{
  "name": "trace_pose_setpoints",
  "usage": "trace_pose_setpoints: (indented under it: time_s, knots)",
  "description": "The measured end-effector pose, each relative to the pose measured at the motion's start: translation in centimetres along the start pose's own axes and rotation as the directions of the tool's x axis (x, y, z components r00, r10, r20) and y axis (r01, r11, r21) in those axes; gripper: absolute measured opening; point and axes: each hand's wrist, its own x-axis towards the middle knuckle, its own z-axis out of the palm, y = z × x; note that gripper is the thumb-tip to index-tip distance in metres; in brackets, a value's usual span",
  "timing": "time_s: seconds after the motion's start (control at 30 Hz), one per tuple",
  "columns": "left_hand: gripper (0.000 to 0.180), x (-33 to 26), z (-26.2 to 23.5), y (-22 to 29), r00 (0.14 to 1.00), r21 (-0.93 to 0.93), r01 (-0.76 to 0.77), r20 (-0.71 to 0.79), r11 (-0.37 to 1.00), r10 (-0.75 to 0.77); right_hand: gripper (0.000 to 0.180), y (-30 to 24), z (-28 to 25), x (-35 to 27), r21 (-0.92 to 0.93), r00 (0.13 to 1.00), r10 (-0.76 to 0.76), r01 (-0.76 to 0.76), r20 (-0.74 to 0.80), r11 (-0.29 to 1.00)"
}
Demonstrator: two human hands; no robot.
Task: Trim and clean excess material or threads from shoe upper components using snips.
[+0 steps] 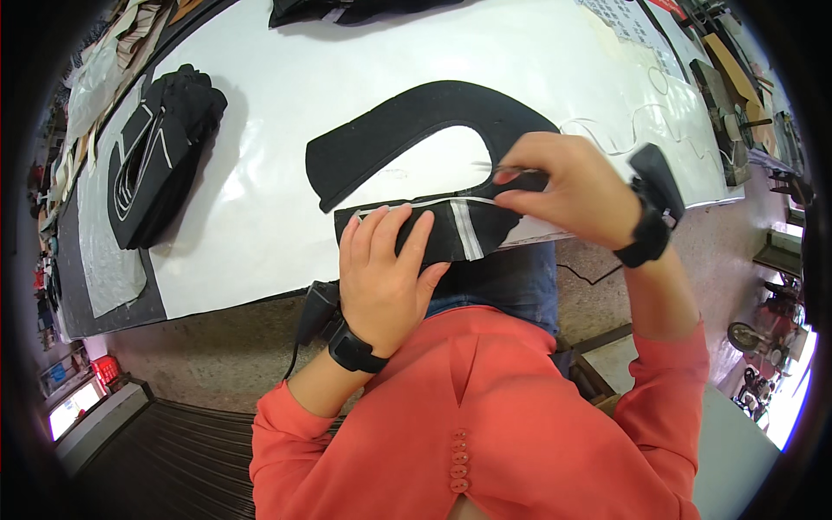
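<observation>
A black U-shaped fabric piece [433, 108] lies at the table's near side, its curved end to the right. Along its near arm runs a thin white line, and a pale grey-white strip [465, 230] crosses that arm. My left hand [380, 273] rests flat on the near arm, fingers spread, pressing its left part. By the right end of the same arm, my right hand [572, 186] has thumb and fingers drawn together. Something thin and greyish shows at its fingertips, too blurred to name.
A white-covered table [251, 260] spreads out before me. At its left stands a bundle of black pieces [160, 160] with white lines. Another black item [347, 10] lies at the far edge. Loose white cord [650, 117] and tools [732, 113] are at the right.
</observation>
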Motion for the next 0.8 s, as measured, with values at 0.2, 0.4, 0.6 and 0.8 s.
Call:
trace_pose_setpoints:
  time_s: [0.2,0.4,0.6,0.8]
  knots:
    - [0.046,0.3,0.2,0.1,1.000,-0.016,0.000,0.014,1.000,0.000,0.023,-1.2,3.4,1.6,-0.119,0.998,0.015,-0.007,0.067,0.993]
    - [0.044,0.3,0.6,0.1,1.000,-0.035,-0.003,-0.024,0.999,0.003,0.022,-0.9,3.7,2.0,-0.183,0.995,0.073,-0.061,0.063,0.981]
    - [0.045,0.2,0.6,0.0,1.000,-0.016,-0.002,-0.017,1.000,0.001,0.037,-2.7,2.1,3.9,0.110,0.842,0.404,-0.468,0.357,0.877]
    - [0.046,0.3,0.7,0.2,1.000,-0.016,0.009,-0.026,1.000,-0.009,0.042,-1.7,2.4,4.2,0.100,0.814,0.437,-0.507,0.383,0.856]
